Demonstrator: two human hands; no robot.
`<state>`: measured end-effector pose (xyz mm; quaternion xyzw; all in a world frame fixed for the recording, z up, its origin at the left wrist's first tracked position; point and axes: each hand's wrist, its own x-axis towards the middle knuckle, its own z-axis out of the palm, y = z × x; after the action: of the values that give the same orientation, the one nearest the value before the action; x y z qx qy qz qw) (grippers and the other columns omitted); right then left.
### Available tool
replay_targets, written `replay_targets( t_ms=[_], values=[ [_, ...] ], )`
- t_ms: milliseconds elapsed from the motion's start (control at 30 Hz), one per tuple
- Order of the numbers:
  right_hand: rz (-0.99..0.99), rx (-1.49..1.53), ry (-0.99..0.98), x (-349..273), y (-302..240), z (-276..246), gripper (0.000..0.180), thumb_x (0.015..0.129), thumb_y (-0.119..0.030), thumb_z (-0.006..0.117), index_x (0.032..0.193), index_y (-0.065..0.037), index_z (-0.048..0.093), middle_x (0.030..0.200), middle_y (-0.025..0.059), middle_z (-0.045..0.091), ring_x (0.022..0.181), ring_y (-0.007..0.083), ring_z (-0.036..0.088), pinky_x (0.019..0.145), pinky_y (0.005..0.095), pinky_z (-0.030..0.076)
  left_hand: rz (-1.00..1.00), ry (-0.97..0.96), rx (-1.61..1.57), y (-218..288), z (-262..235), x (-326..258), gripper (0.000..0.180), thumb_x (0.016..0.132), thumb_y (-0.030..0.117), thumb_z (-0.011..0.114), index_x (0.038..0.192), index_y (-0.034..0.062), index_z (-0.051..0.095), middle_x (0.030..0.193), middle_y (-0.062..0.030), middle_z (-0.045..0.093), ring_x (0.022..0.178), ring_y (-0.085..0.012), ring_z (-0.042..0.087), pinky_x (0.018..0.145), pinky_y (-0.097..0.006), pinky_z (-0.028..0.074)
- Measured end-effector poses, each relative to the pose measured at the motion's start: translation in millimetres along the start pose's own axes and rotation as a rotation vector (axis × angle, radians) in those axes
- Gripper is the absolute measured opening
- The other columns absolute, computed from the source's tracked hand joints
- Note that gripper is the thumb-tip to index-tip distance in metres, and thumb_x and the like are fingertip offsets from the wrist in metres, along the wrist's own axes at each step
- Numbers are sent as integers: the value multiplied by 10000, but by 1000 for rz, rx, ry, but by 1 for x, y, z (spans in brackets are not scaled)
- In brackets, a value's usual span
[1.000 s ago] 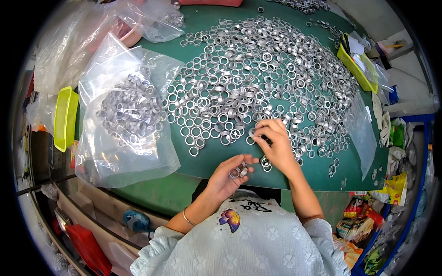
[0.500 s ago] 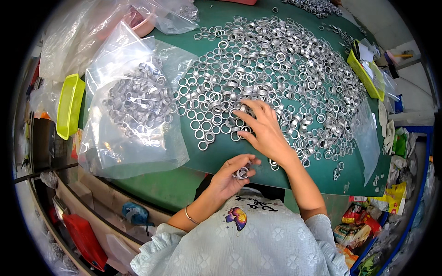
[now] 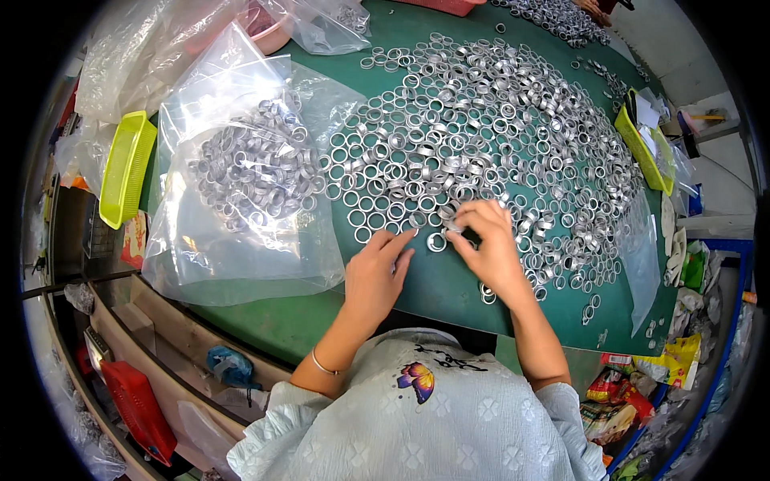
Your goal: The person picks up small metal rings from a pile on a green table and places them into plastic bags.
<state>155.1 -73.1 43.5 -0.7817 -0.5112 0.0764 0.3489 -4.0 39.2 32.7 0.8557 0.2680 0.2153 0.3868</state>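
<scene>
A wide spread of silver metal rings point(image 3: 481, 136) covers the green table point(image 3: 433, 293). My left hand point(image 3: 375, 272) lies on the table at the near edge of the spread, its fingers stretched forward and touching a ring there. My right hand point(image 3: 491, 244) rests beside it to the right, fingertips curled down onto rings at the pile's edge; a single ring point(image 3: 437, 242) lies between the two hands. Whether either hand pinches a ring is hidden by the fingers.
A clear plastic bag point(image 3: 249, 176) filled with rings lies left of the hands. A yellow-green tray point(image 3: 124, 168) stands at the far left, another point(image 3: 642, 144) at the right. More plastic bags point(image 3: 329, 20) sit at the back. Packets and clutter lie below the table's right edge.
My left hand has come up from near my chest onto the table, its fingers now extended. My right hand has shifted along the near edge of the ring pile.
</scene>
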Motion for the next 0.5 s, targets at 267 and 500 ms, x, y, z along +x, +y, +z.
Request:
replay_targets(
  t_ms=[267, 500],
  values=[
    [-207, -93, 66, 24, 10, 21, 130, 691, -84, 715, 809, -47, 675, 965, 33, 594, 899, 226, 514, 766, 356, 391, 105, -172, 380, -6, 17, 36, 130, 764, 121, 677, 893, 108, 671, 814, -48, 566, 638, -257, 610, 556, -362, 482],
    [-16, 197, 44, 23, 13, 12, 119, 707, -53, 719, 802, -19, 657, 923, 75, 570, 874, 224, 536, 757, 320, 419, -90, -72, -491, -16, -3, 29, 86, 839, 117, 634, 897, 54, 646, 879, -65, 596, 658, -175, 586, 496, -269, 420]
  ],
)
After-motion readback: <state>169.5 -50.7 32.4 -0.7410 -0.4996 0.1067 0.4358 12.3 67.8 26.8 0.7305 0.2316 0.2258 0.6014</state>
